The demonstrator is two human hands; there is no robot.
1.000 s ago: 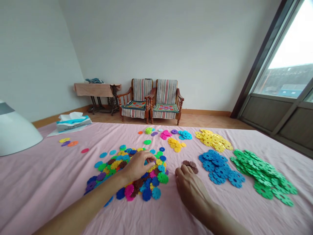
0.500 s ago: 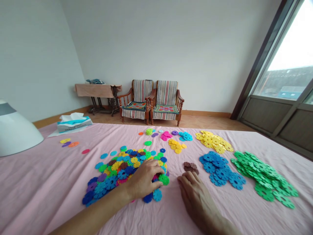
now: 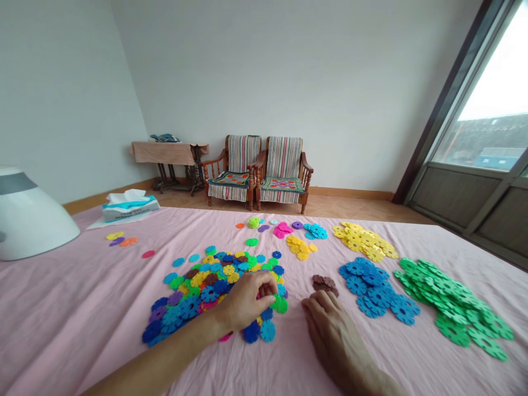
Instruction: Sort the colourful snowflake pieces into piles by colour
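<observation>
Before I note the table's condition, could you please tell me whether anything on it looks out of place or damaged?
Nothing looks visibly damaged. The red disc looks slightly stray, lying alone on the pink cloth between the mixed pile and tissue box.

The pink cloth (image 3: 284, 368) (rather creased) carries a mixed disc heap (image 3: 196, 297), single-colour disc piles (image 3: 449, 297) — and a white appliance (image 3: 35, 223)

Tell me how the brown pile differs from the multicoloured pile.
The brown pile is one colour; the multicoloured pile mixes many. The brown pile is small; the multicoloured pile spreads much wider. Both consist of notched discs lying on the pink cloth.
</observation>
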